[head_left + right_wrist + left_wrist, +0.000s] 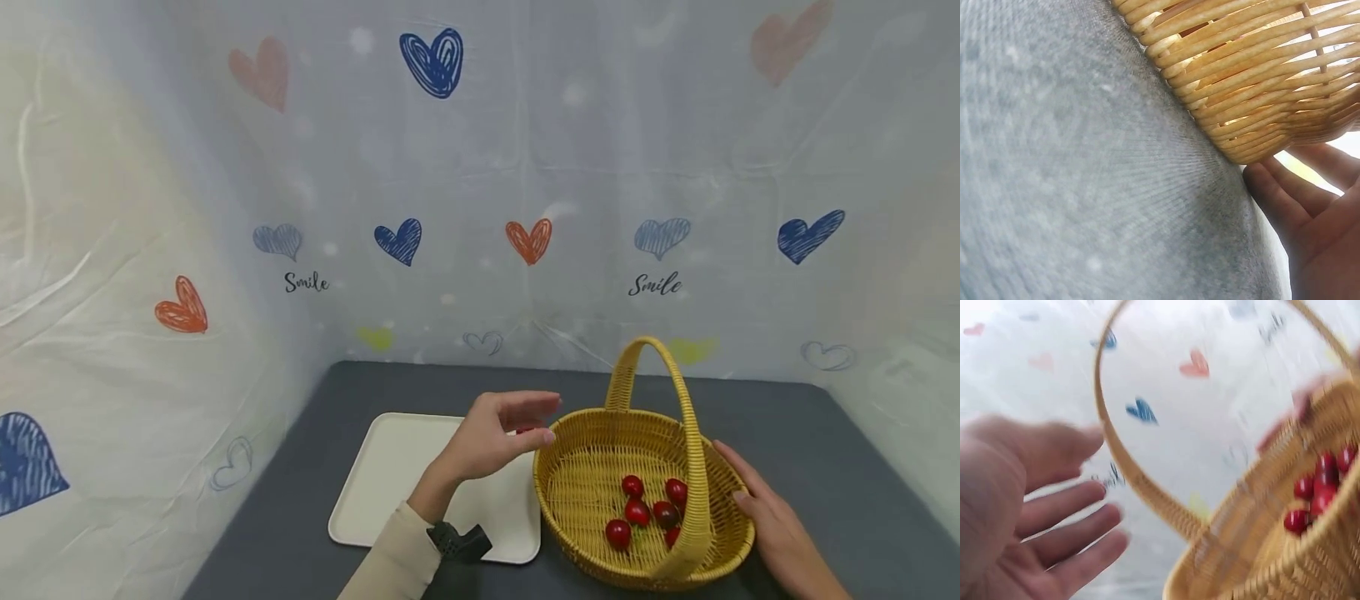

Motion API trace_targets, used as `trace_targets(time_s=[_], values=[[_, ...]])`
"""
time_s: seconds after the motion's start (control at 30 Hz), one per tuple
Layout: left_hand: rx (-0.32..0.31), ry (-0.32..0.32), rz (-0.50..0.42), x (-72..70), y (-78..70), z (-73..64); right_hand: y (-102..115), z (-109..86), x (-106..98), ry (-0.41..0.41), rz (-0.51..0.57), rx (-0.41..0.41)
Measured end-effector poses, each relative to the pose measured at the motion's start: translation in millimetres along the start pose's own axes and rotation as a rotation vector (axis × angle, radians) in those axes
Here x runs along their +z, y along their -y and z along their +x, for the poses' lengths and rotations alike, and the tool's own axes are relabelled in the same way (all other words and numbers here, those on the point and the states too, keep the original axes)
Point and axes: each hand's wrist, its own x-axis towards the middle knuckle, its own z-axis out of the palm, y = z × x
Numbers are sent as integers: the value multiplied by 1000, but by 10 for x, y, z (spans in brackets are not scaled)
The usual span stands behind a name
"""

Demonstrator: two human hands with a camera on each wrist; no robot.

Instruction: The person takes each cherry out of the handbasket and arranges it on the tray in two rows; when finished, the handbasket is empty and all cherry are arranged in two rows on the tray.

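Note:
Several dark red cherries (pixel 637 512) lie inside a round yellow wicker basket (pixel 570 475) with a tall arched handle. My left hand (pixel 480 437) hovers over a cream tray (pixel 405 458), left of the basket, its fingers loosely extended. A bit of red shows between its thumb and fingers in the head view; whether it lies on the tray behind the hand I cannot tell. In the left wrist view the hand (pixel 1047 506) appears to hold nothing. My right hand (pixel 783 525) rests against the basket's right side, fingers fairly straight along the outside.
A dark grey tabletop (pixel 810 433) carries the tray and basket side by side. White sheeting (pixel 465 175) printed with hearts and "Smile" stands behind and at both sides. A black band (pixel 459 542) is strapped on the left wrist.

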Motion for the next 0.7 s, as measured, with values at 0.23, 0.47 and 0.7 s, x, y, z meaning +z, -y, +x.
trace_targets(time_s=[0.23, 0.47, 0.7], values=[[70, 357, -400, 8, -197, -29, 14, -2, 15, 1, 30, 11], [83, 542, -516, 36, -262, -93, 3, 8, 7, 13, 58, 12], [-10, 589, -430, 203, -255, -88, 8, 2, 1, 14, 56, 18]])
